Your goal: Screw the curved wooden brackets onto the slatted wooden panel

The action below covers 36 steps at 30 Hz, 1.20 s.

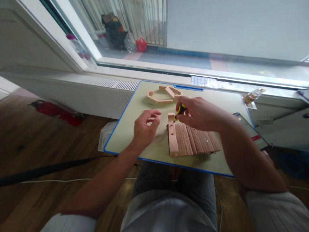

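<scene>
My right hand (193, 111) is wrapped round a black-and-yellow screwdriver (181, 110), its tip down at a screw in a narrow, light wooden strip (173, 138). A dark hole shows in the strip just below that screw. The strip lies along the left edge of a ribbed brown panel (200, 141), which has several small holes. Left of the strip, my left hand (146, 126) hovers near the table with fingers curled but apart. I see nothing in it, and it does not touch the wood.
Curved and angled wooden pieces (160, 101) lie toward the back of the blue-edged table (127, 129). A tablet or phone (251, 132) rests at the right edge. Behind stand a radiator (108, 96) and a window; a clear packet (254, 95) is at the back right.
</scene>
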### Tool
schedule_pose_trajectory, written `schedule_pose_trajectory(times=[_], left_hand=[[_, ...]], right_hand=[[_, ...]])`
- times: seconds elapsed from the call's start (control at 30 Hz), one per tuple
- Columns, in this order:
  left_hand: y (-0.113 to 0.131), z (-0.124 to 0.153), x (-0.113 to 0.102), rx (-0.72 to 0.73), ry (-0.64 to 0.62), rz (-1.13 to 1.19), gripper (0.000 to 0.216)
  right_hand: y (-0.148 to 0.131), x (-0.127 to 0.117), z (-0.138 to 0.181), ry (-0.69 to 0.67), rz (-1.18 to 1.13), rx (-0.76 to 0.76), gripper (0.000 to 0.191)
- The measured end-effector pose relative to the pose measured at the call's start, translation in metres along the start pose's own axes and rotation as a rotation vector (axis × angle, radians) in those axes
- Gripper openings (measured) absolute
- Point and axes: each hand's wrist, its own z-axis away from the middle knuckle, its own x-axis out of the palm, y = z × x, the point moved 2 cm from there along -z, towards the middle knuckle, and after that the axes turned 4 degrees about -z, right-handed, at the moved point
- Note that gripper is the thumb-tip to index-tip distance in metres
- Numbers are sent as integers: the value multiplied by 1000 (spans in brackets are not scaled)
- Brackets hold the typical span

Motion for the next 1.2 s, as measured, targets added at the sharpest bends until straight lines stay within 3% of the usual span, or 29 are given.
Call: schedule_pose_trajectory(times=[0.07, 0.1, 0.27, 0.37, 0.47, 0.53, 0.63, 0.67, 0.7, 0.73, 0.8, 0.9, 0.97, 1.03, 1.2], left_hand=[[4, -17, 1, 36, 86, 61, 25], [5, -26, 4, 55, 45, 81, 36], [-11, -50, 24, 41, -487, 195, 70], [-26, -51, 25, -9, -610, 250, 74], [-24, -61, 22, -16, -669, 258, 63], [-13, -79, 22, -59, -535, 320, 50], [4, -113, 26, -173, 40, 485, 36], [7, -122, 30, -223, 177, 521, 34], [10, -127, 34, -266, 231, 551, 32], [10, -130, 39, -290, 201, 579, 31], [8, -125, 44, -255, -1, 554, 31], [-5, -95, 36, -189, -230, 478, 31], [-14, -73, 26, -158, -377, 467, 42], [-18, -57, 18, -96, -648, 385, 57], [-18, -53, 10, -80, -938, 363, 76]], right_hand=[[-3, 2, 1, 7, -6, -17, 23], [-4, 2, 1, 12, -5, -22, 23], [-7, 3, 4, 20, 36, -9, 23], [-7, 2, 5, 28, 21, -5, 18], [-5, 3, 4, 15, 12, 9, 19], [-5, 5, 4, 4, 4, 12, 20], [-5, 6, 4, 1, -1, 0, 22], [-6, 6, 4, 5, 6, 1, 21], [-6, 6, 4, 11, 17, 0, 20], [-7, 6, 5, 11, 26, 4, 18], [-10, 5, 6, -9, 31, 1, 15], [-13, 3, 7, -35, 12, -12, 20], [-14, 2, 7, -40, -12, -12, 24], [-12, 2, 7, -52, -25, 5, 22], [-7, 1, 4, -35, -12, 49, 14]])
